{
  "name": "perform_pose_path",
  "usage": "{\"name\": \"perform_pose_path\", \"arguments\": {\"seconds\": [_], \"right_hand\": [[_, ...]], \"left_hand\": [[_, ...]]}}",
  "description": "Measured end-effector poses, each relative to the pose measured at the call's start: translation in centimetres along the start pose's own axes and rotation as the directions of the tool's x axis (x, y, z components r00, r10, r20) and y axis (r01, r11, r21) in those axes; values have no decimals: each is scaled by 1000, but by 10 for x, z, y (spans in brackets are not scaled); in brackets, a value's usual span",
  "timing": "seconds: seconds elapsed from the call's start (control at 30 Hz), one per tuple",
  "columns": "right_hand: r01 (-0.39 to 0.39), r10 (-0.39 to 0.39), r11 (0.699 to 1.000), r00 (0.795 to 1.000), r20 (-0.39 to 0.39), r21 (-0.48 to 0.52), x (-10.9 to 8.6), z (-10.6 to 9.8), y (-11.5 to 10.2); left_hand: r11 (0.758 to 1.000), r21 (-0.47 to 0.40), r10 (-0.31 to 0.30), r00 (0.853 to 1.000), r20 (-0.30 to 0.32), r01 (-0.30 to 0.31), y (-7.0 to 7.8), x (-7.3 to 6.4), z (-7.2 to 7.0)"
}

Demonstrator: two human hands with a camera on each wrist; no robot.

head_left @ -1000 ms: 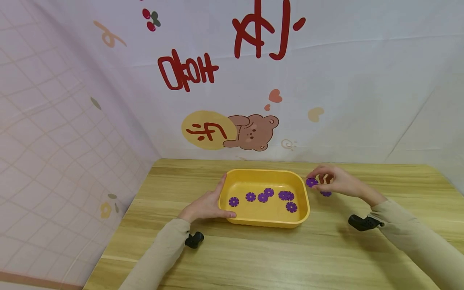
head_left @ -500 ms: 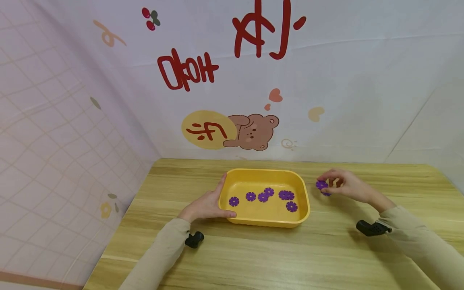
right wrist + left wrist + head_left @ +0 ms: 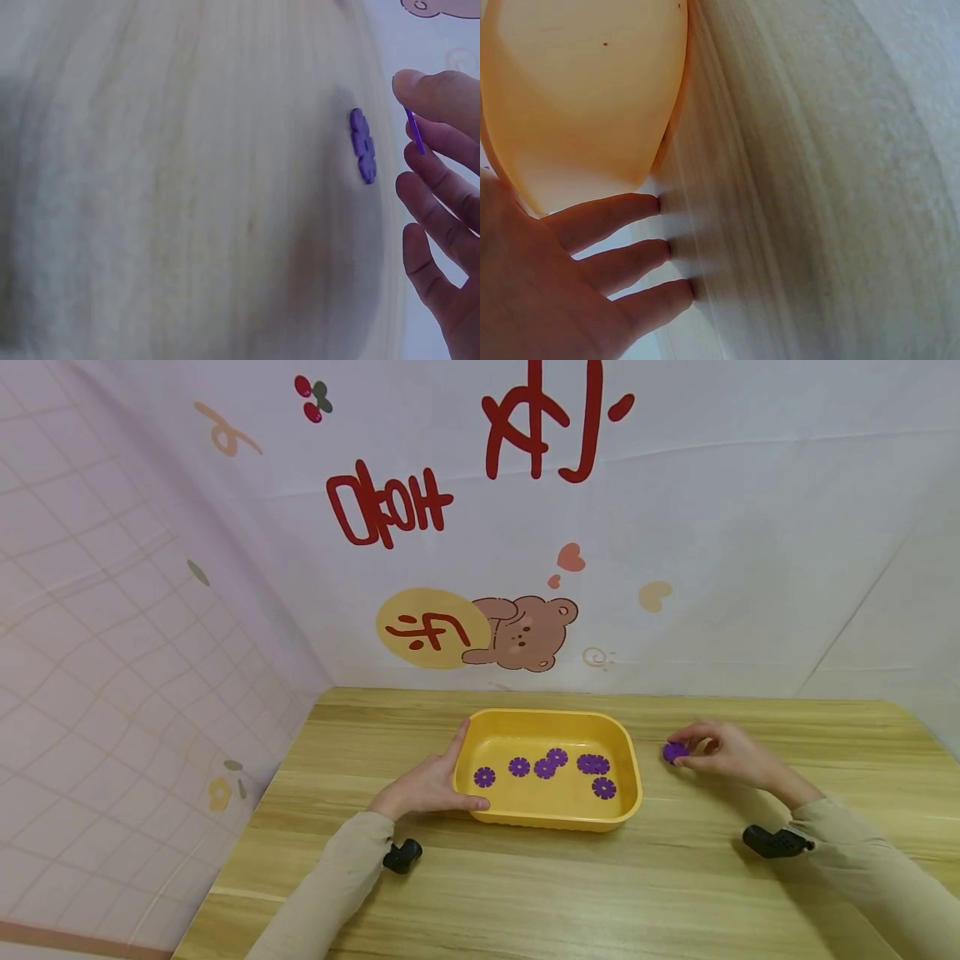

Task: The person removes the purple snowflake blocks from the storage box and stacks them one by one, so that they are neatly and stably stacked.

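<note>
At the left end of the yellow tray (image 3: 547, 821), my left hand (image 3: 426, 787) rests against the wall, thumb along the near side and fingers spread. The left wrist view shows that hand's straight fingers (image 3: 630, 266) beside the tray's end (image 3: 577, 127). Off the tray's right side, my right hand (image 3: 727, 753) pinches a purple notched interlocking disc (image 3: 676, 753) between thumb and fingertips. Seen edge-on in the right wrist view, the pinched disc (image 3: 415, 133) stands apart from a second purple disc (image 3: 362, 146) that lies on the table.
Inside the tray lie several purple discs (image 3: 520, 767), some overlapping. The wooden table (image 3: 525, 893) extends in front of the tray and to both sides. Behind it hangs a printed white cloth (image 3: 720, 527), with another cloth (image 3: 90, 610) along the left.
My right hand has moved right, away from the tray, carrying the pinched disc to the spot where the other disc lies. My left hand and the tray have stayed put.
</note>
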State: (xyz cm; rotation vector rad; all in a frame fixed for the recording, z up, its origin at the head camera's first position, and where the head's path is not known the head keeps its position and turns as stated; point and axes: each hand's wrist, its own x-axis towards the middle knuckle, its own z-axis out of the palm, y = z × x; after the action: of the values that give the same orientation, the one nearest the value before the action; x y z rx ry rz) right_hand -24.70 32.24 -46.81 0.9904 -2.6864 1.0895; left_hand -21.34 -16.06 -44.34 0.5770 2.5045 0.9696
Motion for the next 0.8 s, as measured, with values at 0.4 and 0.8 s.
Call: {"name": "perform_pose_path", "arguments": {"seconds": [0.4, 0.8], "right_hand": [[-18, 18, 1000, 1000, 9, -4, -2, 4, 9], [-81, 82, 996, 997, 12, -21, -5, 7, 11]], "left_hand": [[1000, 1, -4, 1000, 3, 4, 1, 0, -1], [1000, 4, -6, 1000, -3, 6, 1, 0, 0]]}}
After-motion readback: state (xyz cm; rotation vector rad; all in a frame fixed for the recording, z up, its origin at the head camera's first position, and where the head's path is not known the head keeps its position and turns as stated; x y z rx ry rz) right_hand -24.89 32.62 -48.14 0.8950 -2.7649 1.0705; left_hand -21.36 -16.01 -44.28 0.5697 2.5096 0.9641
